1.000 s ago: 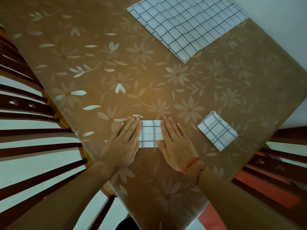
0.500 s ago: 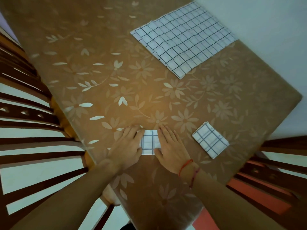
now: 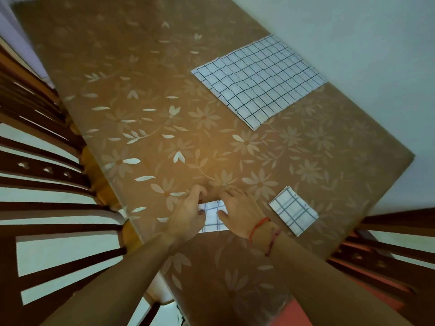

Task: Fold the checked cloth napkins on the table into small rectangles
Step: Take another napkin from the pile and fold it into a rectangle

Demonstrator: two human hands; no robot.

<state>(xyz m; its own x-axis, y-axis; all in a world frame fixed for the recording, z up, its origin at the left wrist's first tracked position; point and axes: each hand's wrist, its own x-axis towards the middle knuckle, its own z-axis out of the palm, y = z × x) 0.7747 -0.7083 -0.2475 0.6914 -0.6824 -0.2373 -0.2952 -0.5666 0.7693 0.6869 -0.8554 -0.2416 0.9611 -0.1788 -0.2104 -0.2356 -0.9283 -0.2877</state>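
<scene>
A small folded checked napkin (image 3: 213, 218) lies near the front edge of the table (image 3: 153, 102), mostly covered by my hands. My left hand (image 3: 188, 210) rests on its left part, with the fingers curled around the napkin's far edge. My right hand (image 3: 240, 210) lies flat on its right part, fingers stretched out past the far edge. To the right a second folded napkin (image 3: 293, 212) lies as a small rectangle. Unfolded checked napkins (image 3: 259, 78) lie spread flat and stacked at the far right of the table.
The table has a brown flowered cover. Dark wooden chair backs stand at the left (image 3: 35, 161) and at the right (image 3: 388, 243). A pale wall (image 3: 353, 31) runs along the table's far right side.
My left fingers have curled from flat onto the napkin's far edge. Both hands have closed in over the napkin, so less of it shows. The camera has tilted up.
</scene>
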